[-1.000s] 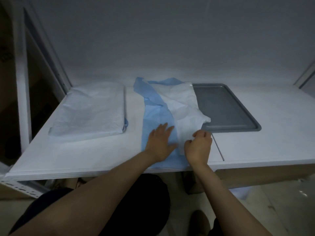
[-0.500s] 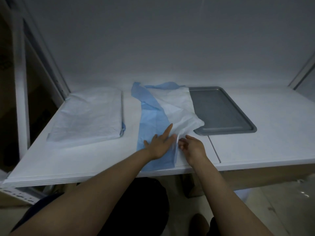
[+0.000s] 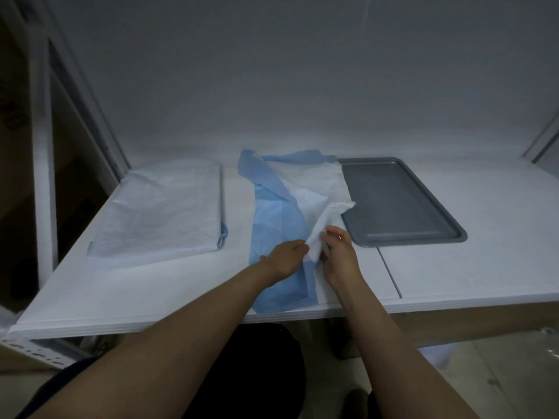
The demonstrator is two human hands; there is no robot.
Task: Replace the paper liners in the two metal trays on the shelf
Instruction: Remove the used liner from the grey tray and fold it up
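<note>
A white liner point(image 3: 160, 207) drapes the left part of the shelf point(image 3: 484, 267) and hides whatever lies beneath it; only a thin edge and a blue corner peek out on its right side. The blue-and-white paper sheet point(image 3: 320, 189) covers the left rim of the grey tray point(image 3: 402, 204). Its lifted fold hides the fingertips of the left hand point(image 3: 284, 258), so their grip cannot be told, and partly hides the pinching right hand point(image 3: 340, 257). Both forearms run off the bottom edge.

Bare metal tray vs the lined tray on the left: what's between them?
Head view: a loose blue-and-white paper liner lies on the shelf between lined tray and bare metal tray; the right hand pinches its white layer.
</note>
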